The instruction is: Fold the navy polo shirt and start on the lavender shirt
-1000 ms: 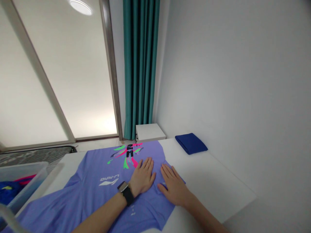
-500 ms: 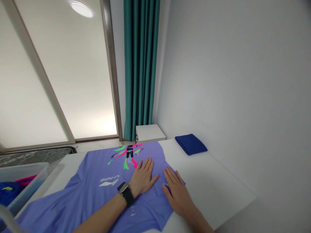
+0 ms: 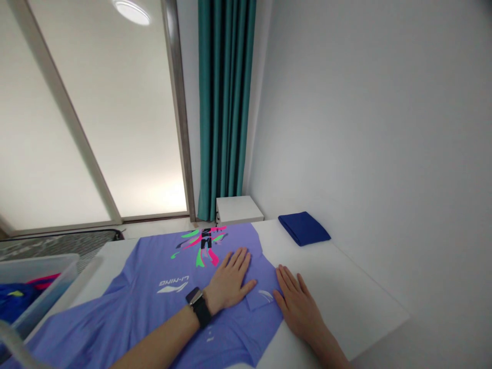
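The flat, open left grip [image 3: 229,283] presses on a lilac Li-Ning shirt [image 3: 154,302]; the open right grip [image 3: 298,302] lies against its edge, on the white surface [image 3: 346,292].

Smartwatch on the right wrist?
No, the black-strapped watch is on the left wrist, next to the left hand, and the right forearm is bare.

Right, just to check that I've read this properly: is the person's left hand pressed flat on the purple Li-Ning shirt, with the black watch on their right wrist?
Not quite: the head view shows the black watch on the left wrist, not the right. The rest stands: the left hand is pressed flat on the purple Li-Ning shirt.
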A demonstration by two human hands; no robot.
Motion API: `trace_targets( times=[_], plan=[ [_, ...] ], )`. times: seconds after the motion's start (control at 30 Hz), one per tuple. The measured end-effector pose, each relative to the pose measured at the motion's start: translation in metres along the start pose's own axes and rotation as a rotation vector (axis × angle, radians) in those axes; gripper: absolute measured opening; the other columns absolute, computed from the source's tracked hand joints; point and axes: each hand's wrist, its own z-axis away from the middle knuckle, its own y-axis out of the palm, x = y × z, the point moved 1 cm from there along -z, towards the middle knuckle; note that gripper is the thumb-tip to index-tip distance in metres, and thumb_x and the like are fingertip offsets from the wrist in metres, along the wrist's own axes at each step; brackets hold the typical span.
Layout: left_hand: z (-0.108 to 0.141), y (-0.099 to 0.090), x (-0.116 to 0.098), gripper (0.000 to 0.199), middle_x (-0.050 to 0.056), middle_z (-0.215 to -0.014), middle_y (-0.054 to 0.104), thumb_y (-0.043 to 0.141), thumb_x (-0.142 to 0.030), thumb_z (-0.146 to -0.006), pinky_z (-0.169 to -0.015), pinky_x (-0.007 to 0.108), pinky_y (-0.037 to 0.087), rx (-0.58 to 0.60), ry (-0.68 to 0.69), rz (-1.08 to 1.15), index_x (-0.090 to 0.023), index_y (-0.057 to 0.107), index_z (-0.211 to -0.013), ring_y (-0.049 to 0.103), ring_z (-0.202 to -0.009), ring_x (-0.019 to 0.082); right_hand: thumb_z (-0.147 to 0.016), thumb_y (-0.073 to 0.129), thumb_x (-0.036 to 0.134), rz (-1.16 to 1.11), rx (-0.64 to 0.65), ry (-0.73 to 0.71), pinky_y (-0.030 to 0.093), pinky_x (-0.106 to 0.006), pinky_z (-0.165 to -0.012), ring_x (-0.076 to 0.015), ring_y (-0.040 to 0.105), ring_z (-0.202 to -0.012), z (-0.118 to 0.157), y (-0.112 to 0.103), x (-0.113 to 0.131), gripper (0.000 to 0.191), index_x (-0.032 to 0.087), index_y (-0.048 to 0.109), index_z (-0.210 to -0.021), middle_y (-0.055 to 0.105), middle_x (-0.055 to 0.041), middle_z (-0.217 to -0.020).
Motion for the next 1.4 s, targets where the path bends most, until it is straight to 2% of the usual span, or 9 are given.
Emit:
trace_targets(
  times=[0.13, 0.27, 0.43, 0.7, 0.83, 1.03, 1.13, 1.23, 1.4],
  plan=[
    [0.001, -0.004, -0.012, 0.073, 0.01, -0.158, 0.026, 0.03, -0.063, -0.095, -0.118, 0.044, 0.019, 0.059, 0.116, 0.047, -0.019, 0.023, -0.153, 0.021, -0.146, 0.024, -0.1, 0.026, 0.047, 0.012, 0.034, 0.012, 0.017, -0.049, -0.118, -0.0248, 0.023, -0.145, -0.001, -0.003, 0.003, 0.06, 0.013, 0.033, -0.15, 0.027, -0.0073, -0.155],
    [0.005, 0.002, -0.014, 0.078, 0.011, -0.158, 0.025, 0.03, -0.068, -0.093, -0.119, 0.045, 0.017, 0.137, 0.098, 0.068, -0.019, 0.025, -0.153, 0.02, -0.146, 0.026, -0.1, 0.026, 0.046, 0.008, 0.032, 0.014, 0.017, -0.049, -0.118, -0.0242, 0.023, -0.145, 0.0, -0.004, 0.003, 0.059, 0.015, 0.032, -0.15, 0.027, -0.006, -0.156],
    [0.006, 0.005, -0.012, 0.085, 0.011, -0.159, 0.022, 0.031, -0.075, -0.088, -0.118, 0.049, 0.017, 0.116, 0.072, 0.072, -0.021, 0.024, -0.153, 0.018, -0.146, 0.03, -0.099, 0.026, 0.047, 0.007, 0.036, 0.019, 0.018, -0.05, -0.118, -0.0245, 0.022, -0.145, -0.001, -0.003, 0.002, 0.06, 0.015, 0.032, -0.15, 0.026, -0.0058, -0.156],
    [0.014, -0.007, 0.019, 0.075, 0.013, -0.155, 0.032, 0.027, -0.068, -0.094, -0.117, 0.05, 0.02, 0.117, -0.048, 0.05, -0.018, 0.033, -0.15, 0.027, -0.144, 0.028, -0.099, 0.026, 0.046, 0.048, 0.019, 0.001, 0.02, -0.05, -0.117, -0.0245, 0.025, -0.144, 0.0, -0.001, 0.0, 0.06, 0.014, 0.033, -0.149, 0.029, -0.0077, -0.155],
    [0.019, -0.01, 0.034, 0.071, 0.01, -0.157, 0.029, 0.023, -0.063, -0.097, -0.118, 0.048, 0.02, 0.141, -0.046, 0.064, -0.018, 0.031, -0.151, 0.026, -0.144, 0.025, -0.099, 0.027, 0.044, 0.051, 0.03, 0.007, 0.02, -0.051, -0.117, -0.0244, 0.025, -0.144, -0.001, -0.001, 0.001, 0.059, 0.014, 0.033, -0.149, 0.029, -0.0075, -0.155],
    [0.021, -0.007, 0.035, 0.067, 0.01, -0.157, 0.028, 0.027, -0.059, -0.098, -0.119, 0.048, 0.019, 0.111, -0.041, 0.067, -0.018, 0.029, -0.151, 0.025, -0.145, 0.024, -0.098, 0.027, 0.046, 0.045, 0.078, 0.033, 0.017, -0.05, -0.118, -0.0241, 0.023, -0.145, -0.001, -0.003, 0.0, 0.061, 0.014, 0.031, -0.15, 0.026, -0.0067, -0.156],
    [0.022, -0.006, 0.034, 0.065, 0.012, -0.156, 0.029, 0.028, -0.056, -0.099, -0.118, 0.048, 0.021, 0.086, -0.034, 0.072, -0.016, 0.03, -0.15, 0.027, -0.144, 0.024, -0.097, 0.031, 0.048, 0.03, 0.104, 0.051, 0.02, -0.051, -0.117, -0.0262, 0.025, -0.144, -0.007, -0.007, 0.0, 0.062, 0.015, 0.034, -0.149, 0.029, -0.0079, -0.155],
    [0.022, -0.005, 0.034, 0.064, 0.013, -0.156, 0.03, 0.029, -0.054, -0.099, -0.118, 0.048, 0.022, 0.063, -0.041, 0.068, -0.014, 0.032, -0.149, 0.028, -0.144, 0.025, -0.097, 0.033, 0.044, 0.01, 0.074, 0.038, 0.023, -0.049, -0.116, -0.0268, 0.026, -0.143, -0.023, -0.017, 0.01, 0.06, 0.013, 0.036, -0.148, 0.031, -0.0103, -0.154],
    [0.023, -0.002, 0.035, 0.06, 0.013, -0.154, 0.034, 0.031, -0.049, -0.099, -0.117, 0.047, 0.024, 0.031, -0.055, 0.039, -0.013, 0.035, -0.148, 0.03, -0.143, 0.025, -0.099, 0.027, 0.037, -0.081, 0.058, -0.152, 0.019, -0.043, -0.118, -0.0215, 0.026, -0.143, -0.051, -0.024, 0.054, 0.056, 0.011, 0.034, -0.149, 0.032, -0.0085, -0.154]
  ],
)
